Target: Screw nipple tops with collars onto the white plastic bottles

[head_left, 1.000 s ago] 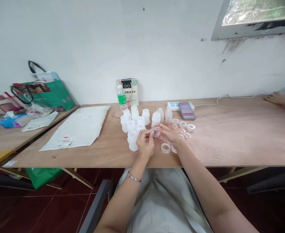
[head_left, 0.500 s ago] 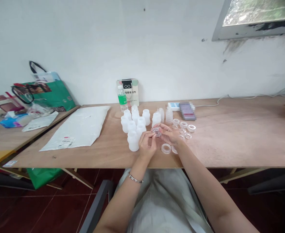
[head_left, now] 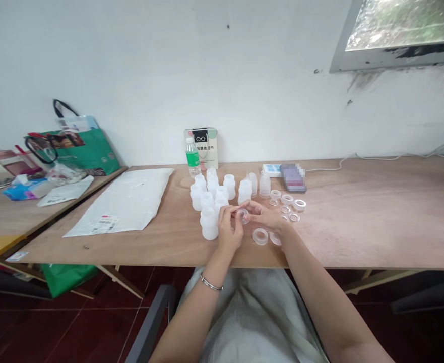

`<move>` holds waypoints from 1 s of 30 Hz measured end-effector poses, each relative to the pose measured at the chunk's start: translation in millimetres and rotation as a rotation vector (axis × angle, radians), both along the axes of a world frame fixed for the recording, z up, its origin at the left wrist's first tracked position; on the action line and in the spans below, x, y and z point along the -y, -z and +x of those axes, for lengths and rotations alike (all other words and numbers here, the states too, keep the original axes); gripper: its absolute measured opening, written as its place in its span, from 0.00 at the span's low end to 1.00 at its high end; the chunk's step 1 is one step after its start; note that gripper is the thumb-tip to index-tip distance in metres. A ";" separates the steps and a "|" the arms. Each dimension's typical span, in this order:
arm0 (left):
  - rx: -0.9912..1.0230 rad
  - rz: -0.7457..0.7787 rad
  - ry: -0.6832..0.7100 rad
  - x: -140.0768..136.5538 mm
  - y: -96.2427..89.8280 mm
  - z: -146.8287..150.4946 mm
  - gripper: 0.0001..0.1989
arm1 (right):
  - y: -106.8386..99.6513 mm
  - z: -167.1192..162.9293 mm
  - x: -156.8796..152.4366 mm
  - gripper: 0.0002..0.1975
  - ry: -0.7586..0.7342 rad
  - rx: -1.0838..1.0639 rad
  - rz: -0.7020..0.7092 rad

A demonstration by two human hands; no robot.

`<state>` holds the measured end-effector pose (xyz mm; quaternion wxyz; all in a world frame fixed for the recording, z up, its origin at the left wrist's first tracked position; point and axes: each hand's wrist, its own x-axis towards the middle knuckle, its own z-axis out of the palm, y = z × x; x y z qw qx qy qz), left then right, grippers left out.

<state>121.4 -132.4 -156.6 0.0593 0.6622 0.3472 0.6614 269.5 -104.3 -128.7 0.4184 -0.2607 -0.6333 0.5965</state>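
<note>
Between my two hands is a clear plastic ring (head_left: 244, 216), held just above the table's front part. My left hand (head_left: 230, 225) pinches its left side, and my right hand (head_left: 261, 216) grips it from the right with thumb and fingers. Left of and behind my hands stand several frosted white plastic bottles (head_left: 208, 224) in a cluster. Two clear ribbed bottle-like pieces (head_left: 264, 184) stand farther back. Several loose clear rings (head_left: 299, 204) lie to the right, and a larger ring (head_left: 260, 236) lies close to my right wrist, another partly hidden by it.
A white mailing envelope (head_left: 121, 201) lies on the wooden table (head_left: 358, 222) at left. A water bottle (head_left: 193, 159) and a paper bag (head_left: 210, 148) stand against the wall. A blurred dark box (head_left: 293, 178) and a white cable (head_left: 331, 169) are at back right. A green bag (head_left: 93, 151) stands far left.
The view has tilted slightly, so everything sits a little lower. My fingers have shifted around the clear ring, which both hands still hold. At the right edge, another person's hand has gone out of view.
</note>
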 end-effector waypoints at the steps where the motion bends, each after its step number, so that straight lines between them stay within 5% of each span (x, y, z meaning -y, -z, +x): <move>1: -0.009 -0.012 0.001 -0.3 0.0 0.0 0.10 | 0.6 -0.4 -0.9 0.19 0.014 0.036 0.021; 10: -0.021 -0.048 -0.014 -2.8 4.9 1.4 0.16 | 28.4 -4.1 -19.4 0.13 0.372 0.438 0.249; 17: -0.043 -0.006 0.002 -3.9 3.8 1.5 0.14 | 32.7 -6.4 -18.9 0.15 0.396 0.666 0.328; 25: -0.066 0.191 -0.125 12.6 -3.2 -13.1 0.09 | 28.0 -7.7 -17.1 0.14 0.535 0.632 0.395; 30: -0.009 0.088 -0.340 21.2 -4.2 -51.5 0.25 | 23.4 -9.9 -15.1 0.12 0.645 0.483 0.419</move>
